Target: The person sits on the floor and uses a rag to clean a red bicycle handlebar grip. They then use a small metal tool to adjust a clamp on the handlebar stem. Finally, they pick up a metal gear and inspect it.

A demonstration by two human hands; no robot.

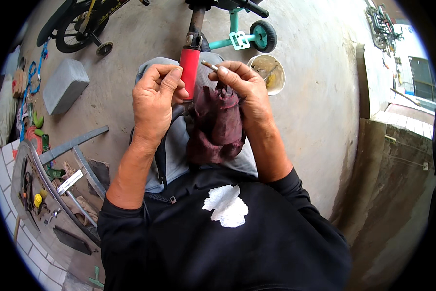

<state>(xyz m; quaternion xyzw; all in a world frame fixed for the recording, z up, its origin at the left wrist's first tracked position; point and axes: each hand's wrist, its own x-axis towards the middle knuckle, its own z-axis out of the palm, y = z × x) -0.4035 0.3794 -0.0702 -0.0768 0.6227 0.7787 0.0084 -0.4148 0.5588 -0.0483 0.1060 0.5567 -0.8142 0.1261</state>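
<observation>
My left hand [155, 99] is raised in front of me, fingers curled against a red cylindrical part [190, 70] that stands upright on a dark metal stem. My right hand [240, 89] pinches a small thin metal pin [209, 65] between thumb and fingertips, its tip close to the top of the red part. A dark maroon rag [217, 126] hangs under my right hand, draped over my lap. Whether the left hand grips the red part or only touches it is unclear.
A teal child's bicycle with a training wheel [262, 36] stands ahead, a black bicycle wheel [75, 29] at top left. A dirty white bucket [267, 72] sits on the concrete. A grey block [65, 85] and a tool tray [38, 194] lie left; a low wall [397, 145] is right.
</observation>
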